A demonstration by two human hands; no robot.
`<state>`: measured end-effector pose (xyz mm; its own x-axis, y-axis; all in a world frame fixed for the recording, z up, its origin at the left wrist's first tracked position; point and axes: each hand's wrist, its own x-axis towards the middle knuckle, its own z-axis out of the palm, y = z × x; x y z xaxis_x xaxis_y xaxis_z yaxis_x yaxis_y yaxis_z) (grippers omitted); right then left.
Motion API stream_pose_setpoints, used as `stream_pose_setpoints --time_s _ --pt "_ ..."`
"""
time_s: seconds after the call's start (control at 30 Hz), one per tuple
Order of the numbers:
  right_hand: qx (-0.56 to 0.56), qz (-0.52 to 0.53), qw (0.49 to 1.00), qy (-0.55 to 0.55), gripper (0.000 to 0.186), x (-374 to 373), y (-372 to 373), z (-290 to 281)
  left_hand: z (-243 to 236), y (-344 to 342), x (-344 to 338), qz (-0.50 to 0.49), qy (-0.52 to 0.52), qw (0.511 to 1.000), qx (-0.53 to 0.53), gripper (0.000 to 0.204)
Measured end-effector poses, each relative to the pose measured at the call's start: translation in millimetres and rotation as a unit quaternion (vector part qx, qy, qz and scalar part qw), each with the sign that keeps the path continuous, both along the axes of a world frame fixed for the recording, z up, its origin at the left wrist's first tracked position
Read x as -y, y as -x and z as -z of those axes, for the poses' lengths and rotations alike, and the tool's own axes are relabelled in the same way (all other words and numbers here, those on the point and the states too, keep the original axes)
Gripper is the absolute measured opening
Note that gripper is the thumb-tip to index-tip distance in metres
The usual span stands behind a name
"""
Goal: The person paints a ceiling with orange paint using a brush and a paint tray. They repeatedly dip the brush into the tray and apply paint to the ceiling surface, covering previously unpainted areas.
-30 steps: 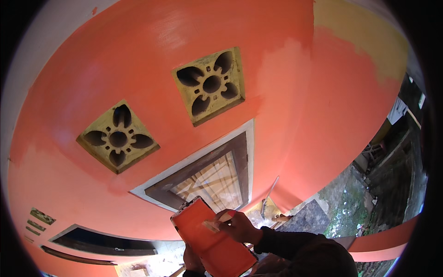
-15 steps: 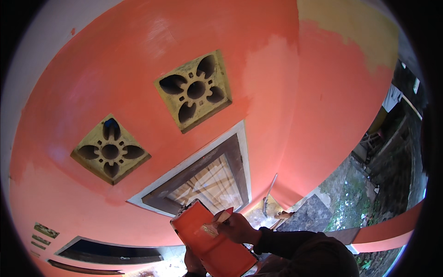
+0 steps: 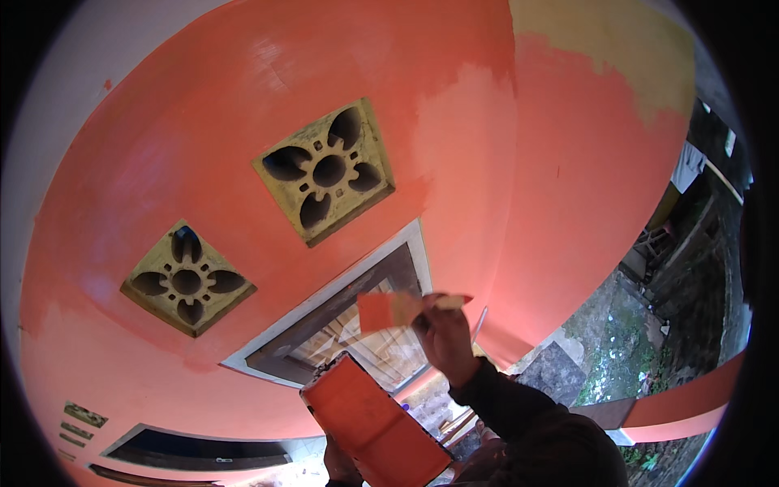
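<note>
My right hand (image 3: 448,345) grips the handle of a paintbrush (image 3: 381,312), raised in front of the window and a little blurred. Its bristles are coated orange and point left. Low in the middle, my left hand (image 3: 341,464) holds up a rectangular paint tray (image 3: 357,399) by its left side. The tray is tilted and covered with orange-red paint, and dark marks show along its rim; most of the left hand's fingers are hidden behind it. Brush and tray are apart. Beyond them rises a wall (image 3: 458,195) painted in uneven patches of orange and paler coral.
Two yellowish vent blocks (image 3: 350,170) with petal-shaped holes are set in the wall. Below them is a window (image 3: 418,252) with a pale frame. An unpainted beige patch (image 3: 600,32) shows at upper right. Far below right lies rough ground (image 3: 608,357) beside a coral beam (image 3: 690,410).
My right hand has lifted the paintbrush off the tray, up and to the right, and its bristles now point left. The tray stays nearly in place. The view has shifted slightly.
</note>
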<state>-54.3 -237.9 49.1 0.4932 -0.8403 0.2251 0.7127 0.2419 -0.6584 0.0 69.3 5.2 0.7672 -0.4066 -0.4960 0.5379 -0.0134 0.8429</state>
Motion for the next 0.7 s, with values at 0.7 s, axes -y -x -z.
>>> stream_pose_setpoints --time_s 0.7 --pt "0.115 0.335 0.935 -0.017 0.015 135.0 -56.2 -89.4 19.3 27.8 0.3 0.042 -0.060 0.995 0.074 0.067"
